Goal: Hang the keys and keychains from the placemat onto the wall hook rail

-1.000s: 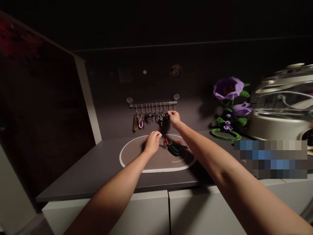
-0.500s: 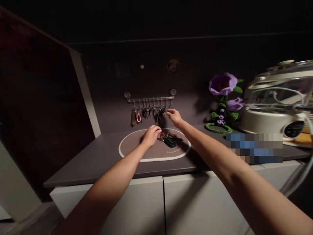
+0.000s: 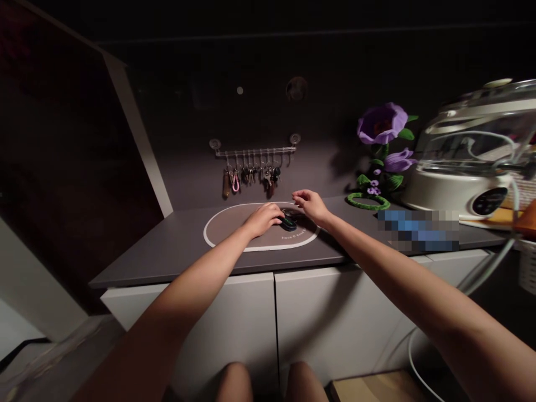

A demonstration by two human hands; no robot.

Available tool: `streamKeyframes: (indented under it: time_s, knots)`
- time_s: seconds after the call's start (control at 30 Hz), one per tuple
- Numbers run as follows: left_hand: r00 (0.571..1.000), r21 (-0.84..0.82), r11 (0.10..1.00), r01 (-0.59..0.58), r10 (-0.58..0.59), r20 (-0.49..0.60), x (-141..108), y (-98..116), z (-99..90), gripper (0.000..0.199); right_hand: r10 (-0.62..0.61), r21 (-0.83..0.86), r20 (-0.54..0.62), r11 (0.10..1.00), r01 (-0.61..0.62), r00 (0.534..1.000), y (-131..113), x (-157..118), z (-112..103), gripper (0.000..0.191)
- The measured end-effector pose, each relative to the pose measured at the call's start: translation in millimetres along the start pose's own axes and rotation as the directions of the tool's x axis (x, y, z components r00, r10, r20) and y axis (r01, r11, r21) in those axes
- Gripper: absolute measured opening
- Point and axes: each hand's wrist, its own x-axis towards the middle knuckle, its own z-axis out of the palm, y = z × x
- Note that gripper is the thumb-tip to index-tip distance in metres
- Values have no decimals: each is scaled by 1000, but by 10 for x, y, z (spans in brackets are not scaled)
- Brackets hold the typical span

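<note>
My left hand (image 3: 265, 218) is on the oval brown mat (image 3: 226, 223), its curled fingertips at the left side of a dark key fob (image 3: 288, 223); what they hold, if anything, is hidden. Just right of and above the fob, my right hand (image 3: 309, 202) hovers with thumb and fingers brought together, and nothing can be made out between them. Small metal parts lie by the fob between the hands. Behind them, several bunches of keys (image 3: 251, 174) hang from a clear hook rail (image 3: 255, 151) on the dark wall. A pink loop (image 3: 235, 181) hangs among them.
Purple artificial flowers (image 3: 383, 124) with a green ring base stand right of the mat. Farther right is a white appliance (image 3: 452, 190) with a clear cover and a cable. A blurred-out blue item (image 3: 419, 229) lies near the counter's front edge. White cabinet doors (image 3: 234, 324) are below.
The camera view has tilted down. My left hand has moved right onto the items beside the key fob. My right hand has dropped from near the hanging keys to just above the mat.
</note>
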Motion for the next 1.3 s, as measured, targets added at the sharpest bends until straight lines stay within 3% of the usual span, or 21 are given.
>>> streamKeyframes:
  time_s: [0.17, 0.33, 0.43, 0.73, 0.87, 1.03, 1.3]
  knots:
    - [999, 34, 999, -10, 9, 45, -5, 37, -8, 27, -55, -262, 45, 963, 65, 997, 99, -108, -95, 16]
    - [1000, -65, 998, 16, -16, 12, -12, 58, -14, 29, -82, -471, 76, 876, 108, 994, 88, -120, -78, 15]
    - [1000, -85, 996, 0, -2, -29, -3, 59, -4, 25, -64, -508, 87, 855, 99, 994, 85, -126, -55, 15]
    - [1000, 40, 999, 15, -15, 6, 38, 92, 18, 23, -57, -524, 64, 848, 82, 996, 88, -141, -59, 18]
    - [993, -5, 995, 98, -98, -72, 42, 43, 41, 26, -128, -551, 85, 820, 153, 988, 74, -133, -50, 19]
    - [952, -120, 971, 205, -226, -207, 63, -4, 55, 26, -209, -603, 115, 763, 235, 971, 42, -128, 4, 23]
    - [862, -472, 834, 285, -439, -253, 87, -27, 50, 25, -301, -595, 136, 737, 321, 944, 11, -151, 68, 23]
